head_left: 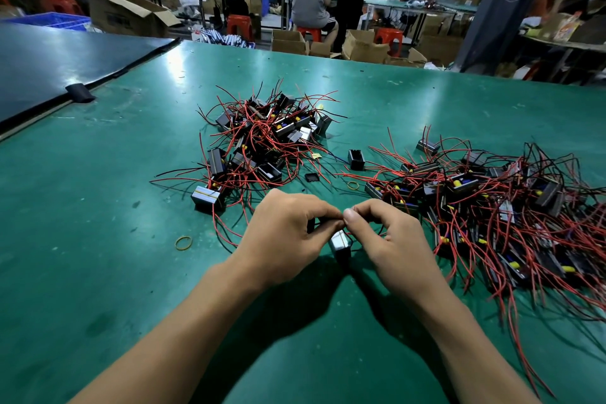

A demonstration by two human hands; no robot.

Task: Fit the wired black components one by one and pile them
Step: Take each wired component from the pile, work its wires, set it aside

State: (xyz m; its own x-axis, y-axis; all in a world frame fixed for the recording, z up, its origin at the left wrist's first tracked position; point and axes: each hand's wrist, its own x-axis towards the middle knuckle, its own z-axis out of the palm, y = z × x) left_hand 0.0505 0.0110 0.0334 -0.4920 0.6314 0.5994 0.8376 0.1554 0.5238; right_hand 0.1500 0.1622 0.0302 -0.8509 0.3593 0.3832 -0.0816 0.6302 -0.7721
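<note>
Held part: I saw one black component (339, 244) with a pale face and a thin yellow band across it, held between both hands just above the worktop (98, 207), near its front middle.
Left hand: the left hand (288, 229) had its grip closed on the component's far end, fingers curled over it.
Right hand: the right hand (383, 233) had its grip closed too, thumb and forefinger pinching at the component's top edge and meeting the left fingertips. I could not tell whether they caught the band or a wire.
Left pile: a heap of wired components (262, 141) lay beyond the hands, red and black wires splaying out.
Right pile: a wider, flatter spread (492, 207) lay to the right, near the right forearm.
Between the piles: a lone black housing (356, 159), a small black cap (312, 177) and a yellow rubber band (353, 185).
Near the left wrist: another loose band (183, 243) lay flat.
Background: people sat and stood at distant benches among cardboard boxes and red stools.
</note>
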